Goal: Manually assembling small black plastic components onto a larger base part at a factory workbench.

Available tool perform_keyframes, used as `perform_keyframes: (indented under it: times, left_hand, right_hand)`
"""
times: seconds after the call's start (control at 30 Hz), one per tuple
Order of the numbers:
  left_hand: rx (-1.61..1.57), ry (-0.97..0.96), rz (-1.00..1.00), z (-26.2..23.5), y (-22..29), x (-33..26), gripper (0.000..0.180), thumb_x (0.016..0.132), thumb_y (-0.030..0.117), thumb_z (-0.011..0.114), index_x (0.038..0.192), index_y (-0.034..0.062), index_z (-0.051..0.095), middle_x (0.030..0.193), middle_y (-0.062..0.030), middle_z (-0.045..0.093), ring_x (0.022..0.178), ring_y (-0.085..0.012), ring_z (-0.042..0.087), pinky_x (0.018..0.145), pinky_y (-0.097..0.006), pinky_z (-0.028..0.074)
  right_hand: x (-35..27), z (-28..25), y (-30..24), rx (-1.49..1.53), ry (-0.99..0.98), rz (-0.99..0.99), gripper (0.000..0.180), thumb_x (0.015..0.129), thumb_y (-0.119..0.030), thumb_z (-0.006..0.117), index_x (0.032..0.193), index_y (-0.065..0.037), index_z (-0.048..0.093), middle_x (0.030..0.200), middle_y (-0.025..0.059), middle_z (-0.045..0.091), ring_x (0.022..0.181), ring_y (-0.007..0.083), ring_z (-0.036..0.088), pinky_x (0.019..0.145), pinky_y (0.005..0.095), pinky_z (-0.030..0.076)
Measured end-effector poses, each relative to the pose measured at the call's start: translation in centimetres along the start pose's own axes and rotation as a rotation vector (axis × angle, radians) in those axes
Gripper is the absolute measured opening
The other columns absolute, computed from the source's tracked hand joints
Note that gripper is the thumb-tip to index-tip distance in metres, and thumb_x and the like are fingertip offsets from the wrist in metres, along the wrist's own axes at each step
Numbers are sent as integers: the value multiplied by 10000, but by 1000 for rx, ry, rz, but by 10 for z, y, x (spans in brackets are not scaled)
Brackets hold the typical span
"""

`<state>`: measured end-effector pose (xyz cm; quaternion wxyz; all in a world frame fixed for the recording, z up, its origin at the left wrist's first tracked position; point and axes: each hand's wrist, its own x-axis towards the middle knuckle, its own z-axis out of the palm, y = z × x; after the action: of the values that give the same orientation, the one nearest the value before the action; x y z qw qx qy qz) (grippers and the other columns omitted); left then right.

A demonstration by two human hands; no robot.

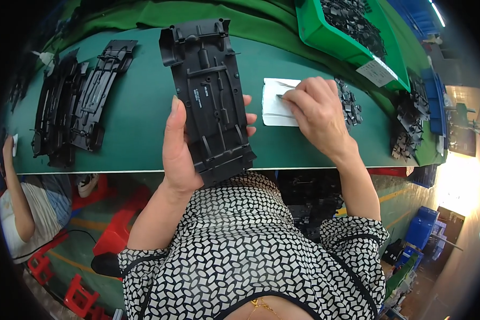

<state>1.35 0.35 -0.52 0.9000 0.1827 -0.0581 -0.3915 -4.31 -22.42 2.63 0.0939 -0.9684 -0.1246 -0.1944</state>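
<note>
Chassis (214,101) is clamped in your left hand (178,154); right of it, your right hand (317,114) pinches a small part from the tray (274,109). Next, bring it to the chassis precisely.

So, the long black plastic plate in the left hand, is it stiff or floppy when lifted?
Probably stiff: the black plastic plate juts well past the left hand without sagging. Its moulded ribs likely add rigidity. It seems light for its size, since one hand holds it by the lower end. The thin tabs at its edges may snap if knocked.
</note>
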Motion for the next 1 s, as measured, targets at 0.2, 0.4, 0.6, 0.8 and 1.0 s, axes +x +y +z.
perform_keyframes:
  times: [0.2, 0.4, 0.6, 0.8, 1.0]
  left_hand:
    - [2, -5, 11, 0, 0, 0, 742, 954, 584, 228, 1338, -28, 396, 1276, -224, 502, 1085, -298, 575, 925, -420, 494]
    - [26, 34, 8, 1, -1, 0, 743, 954, 584, 228, 1362, -22, 361, 1296, -238, 482, 1053, -316, 594, 909, -458, 509]
    - [29, 5, 12, 1, 1, 0, 739, 956, 579, 226, 1340, -30, 393, 1273, -219, 505, 1083, -296, 574, 920, -415, 496]
    - [18, 13, 5, 0, 2, -2, 739, 958, 576, 216, 1340, -32, 393, 1284, -218, 496, 1075, -297, 576, 924, -419, 492]
    - [-33, 45, 11, 1, 1, -1, 747, 952, 589, 215, 1358, -17, 373, 1294, -232, 488, 1067, -323, 587, 927, -468, 494]
  right_hand:
    - [-2, -2, 1, -135, -45, -198, 147, 681, -44, 611, 823, -74, 595, 784, 25, 497, 769, 203, 506, 708, 340, 378]
    - [0, -8, 2, -105, -57, -150, 144, 706, -40, 622, 844, -79, 613, 771, 23, 499, 769, 203, 510, 714, 339, 377]
    - [2, -16, -4, 114, -20, 158, 45, 809, -79, 651, 822, -45, 624, 728, 3, 523, 726, 166, 513, 688, 285, 372]
    - [-3, -16, -2, 1263, 1, 999, 94, 830, -98, 657, 826, -11, 622, 709, -38, 539, 671, 38, 440, 607, 186, 330]
    - [-1, -27, -27, 1326, 58, 826, 46, 837, -36, 641, 844, 4, 618, 739, -34, 542, 689, 41, 462, 634, 200, 362]
